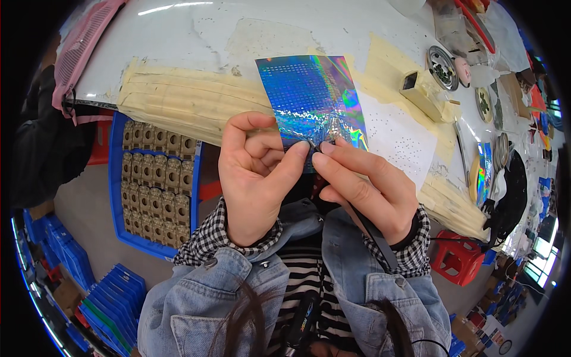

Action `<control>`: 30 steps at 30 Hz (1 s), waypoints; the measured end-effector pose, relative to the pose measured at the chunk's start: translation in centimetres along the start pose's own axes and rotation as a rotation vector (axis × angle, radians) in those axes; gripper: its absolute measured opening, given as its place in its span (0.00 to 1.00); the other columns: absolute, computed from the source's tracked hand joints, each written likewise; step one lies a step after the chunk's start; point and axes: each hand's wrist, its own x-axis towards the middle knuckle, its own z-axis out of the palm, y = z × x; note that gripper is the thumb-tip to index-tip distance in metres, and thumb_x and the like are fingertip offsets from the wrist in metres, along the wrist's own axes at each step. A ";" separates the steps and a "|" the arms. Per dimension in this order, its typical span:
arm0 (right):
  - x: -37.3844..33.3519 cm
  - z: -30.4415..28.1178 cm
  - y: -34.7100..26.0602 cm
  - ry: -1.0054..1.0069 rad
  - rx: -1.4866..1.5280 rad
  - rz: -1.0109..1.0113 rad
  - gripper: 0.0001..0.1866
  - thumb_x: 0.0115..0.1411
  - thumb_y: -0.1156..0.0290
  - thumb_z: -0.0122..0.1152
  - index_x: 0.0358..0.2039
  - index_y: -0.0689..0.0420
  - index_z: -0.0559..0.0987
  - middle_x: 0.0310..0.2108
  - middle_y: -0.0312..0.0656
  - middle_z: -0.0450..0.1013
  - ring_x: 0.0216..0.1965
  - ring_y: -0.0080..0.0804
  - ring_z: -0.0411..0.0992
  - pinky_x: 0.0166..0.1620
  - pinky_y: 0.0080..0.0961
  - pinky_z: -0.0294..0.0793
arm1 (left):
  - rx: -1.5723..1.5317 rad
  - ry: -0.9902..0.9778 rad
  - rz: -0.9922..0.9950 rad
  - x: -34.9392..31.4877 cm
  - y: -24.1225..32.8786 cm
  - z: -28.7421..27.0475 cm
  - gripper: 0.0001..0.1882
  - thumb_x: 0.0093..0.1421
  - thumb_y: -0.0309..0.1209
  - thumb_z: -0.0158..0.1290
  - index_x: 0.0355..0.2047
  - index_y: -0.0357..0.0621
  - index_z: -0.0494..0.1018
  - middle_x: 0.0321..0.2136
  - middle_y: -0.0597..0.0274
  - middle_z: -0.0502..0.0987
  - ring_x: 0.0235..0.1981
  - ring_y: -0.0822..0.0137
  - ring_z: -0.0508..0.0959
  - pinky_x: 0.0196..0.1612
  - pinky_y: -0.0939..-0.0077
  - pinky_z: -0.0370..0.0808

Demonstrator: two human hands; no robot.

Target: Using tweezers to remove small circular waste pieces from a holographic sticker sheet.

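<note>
A shiny blue holographic sheet (315,89) with rows of small marks is held up over the table's near edge. My left hand (253,172) grips its lower left part, fingers behind and thumb in front. The sheet bends and creases near the thumb tip. My right hand (375,190) is closed around slim black tweezers (376,238), whose rear end sticks out below the palm. Its fingertips meet the left thumb at the sheet's lower part. Anything small between the fingertips is too tiny to make out.
White paper (395,140) with many small dark dots lies right of the sheet. Beyond it are a cream-coloured box (425,95) and a round dish (443,68) of dark bits. A blue crate (119,220) of metal parts stands below left, a red stool (458,259) below right.
</note>
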 end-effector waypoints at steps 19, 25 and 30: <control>0.0 0.1 0.1 0.004 -0.028 -0.050 0.21 0.44 0.74 0.66 0.41 0.65 0.76 0.35 0.48 0.72 0.35 0.41 0.75 0.41 0.33 0.78 | -0.006 -0.012 0.009 0.0 0.0 -0.2 0.22 0.53 0.12 0.51 0.45 0.36 0.56 0.33 0.54 0.77 0.34 0.72 0.78 0.37 0.84 0.73; 0.0 0.2 0.1 0.011 -0.026 -0.033 0.21 0.44 0.74 0.66 0.41 0.65 0.76 0.36 0.48 0.72 0.34 0.41 0.75 0.40 0.32 0.79 | -0.002 -0.011 0.014 0.0 -0.1 -0.2 0.22 0.53 0.12 0.51 0.45 0.36 0.56 0.33 0.54 0.77 0.34 0.72 0.78 0.37 0.84 0.74; 0.0 0.1 0.0 0.010 -0.026 -0.020 0.21 0.44 0.74 0.66 0.41 0.65 0.76 0.35 0.48 0.72 0.34 0.41 0.75 0.39 0.31 0.79 | -0.010 -0.014 0.016 0.1 -0.2 -0.2 0.22 0.53 0.12 0.51 0.45 0.36 0.56 0.32 0.54 0.78 0.34 0.72 0.78 0.37 0.84 0.74</control>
